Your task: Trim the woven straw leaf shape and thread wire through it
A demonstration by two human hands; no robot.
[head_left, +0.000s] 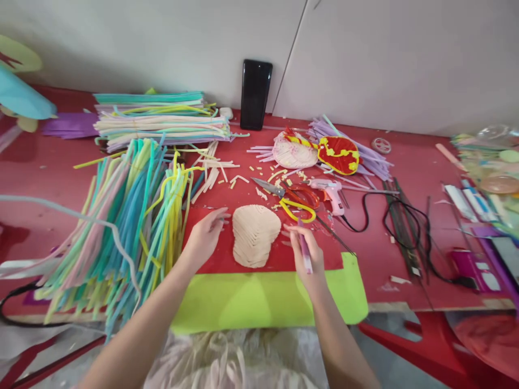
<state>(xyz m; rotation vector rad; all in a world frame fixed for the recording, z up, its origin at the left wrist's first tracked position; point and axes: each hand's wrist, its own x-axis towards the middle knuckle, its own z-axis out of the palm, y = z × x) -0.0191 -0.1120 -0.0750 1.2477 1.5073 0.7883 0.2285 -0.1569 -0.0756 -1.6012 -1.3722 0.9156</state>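
A cream-coloured piece made of rows of pipe cleaners [255, 236] lies flat on the red table between my hands. My left hand [205, 237] is just to its left, fingers apart and holding nothing. To its right, my right hand [308, 253] is closed round a slim purple pen [304, 247]. Beyond the piece lie scissors [298, 210] with yellow and red handles, and a pink glue gun [329, 193] beside them. Further back are a pale fuzzy oval [294, 151] and a red oval edged in yellow [339, 155].
Bundles of coloured pipe cleaners [133, 216] fill the left side, with more stacked behind [162, 125]. A black phone [256, 94] leans against the wall. A green sheet [251, 302] covers the front edge. The glue gun's black cord [421, 243] runs right.
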